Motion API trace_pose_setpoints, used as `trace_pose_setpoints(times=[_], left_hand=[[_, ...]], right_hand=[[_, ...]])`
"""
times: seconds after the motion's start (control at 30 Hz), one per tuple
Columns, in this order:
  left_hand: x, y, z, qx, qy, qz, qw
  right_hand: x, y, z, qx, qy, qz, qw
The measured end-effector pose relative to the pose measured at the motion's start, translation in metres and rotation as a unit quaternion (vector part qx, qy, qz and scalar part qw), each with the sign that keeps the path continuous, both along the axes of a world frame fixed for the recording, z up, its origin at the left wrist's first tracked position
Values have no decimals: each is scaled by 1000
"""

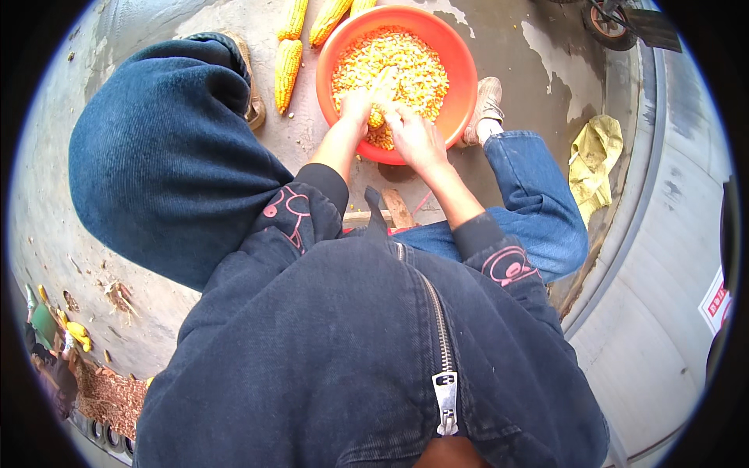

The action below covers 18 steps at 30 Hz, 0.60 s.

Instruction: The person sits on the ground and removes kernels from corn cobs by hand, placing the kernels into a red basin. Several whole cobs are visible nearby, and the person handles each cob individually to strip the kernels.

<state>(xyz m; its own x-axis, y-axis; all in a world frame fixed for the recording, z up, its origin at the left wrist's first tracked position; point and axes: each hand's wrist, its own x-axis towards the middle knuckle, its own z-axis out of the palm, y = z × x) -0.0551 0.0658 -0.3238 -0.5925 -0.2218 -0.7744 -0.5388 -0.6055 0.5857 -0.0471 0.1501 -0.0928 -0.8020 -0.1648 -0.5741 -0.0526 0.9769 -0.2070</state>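
Note:
Over a round orange-red basin (462, 66), both my hands are on a corn cob (377, 119). It shows yellow kernels near my palms and a paler part toward its far end. My left hand (356, 109) is wrapped round the cob from the left. My right hand (417, 140) is closed against its right side, fingers and thumb pressed to the kernels. Loose corn kernels (406, 66) fill much of the basin below. Left of the basin lies a whole ear of corn (287, 75), with several more beyond it, including another ear (328, 21).
My bent knees flank the basin; a shoe (488, 101) stands close to its right side. A yellow sack (595, 160) lies by the grey wall (647, 257) at right. A wheel (610, 30) is far right. A reddish-brown heap (111, 399) lies at lower left.

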Motion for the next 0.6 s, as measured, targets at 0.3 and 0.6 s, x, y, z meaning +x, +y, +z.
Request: trace_pose_setpoints(times=[0.3,0.6], left_hand=[[-7,-30,131,190,-36,-85,977],[-4,-31,133,217,-21,-98,971]], right_hand=[[-8,13,3,-130,-3,-103,986],[-17,-6,7,-11,1,-63,998]])
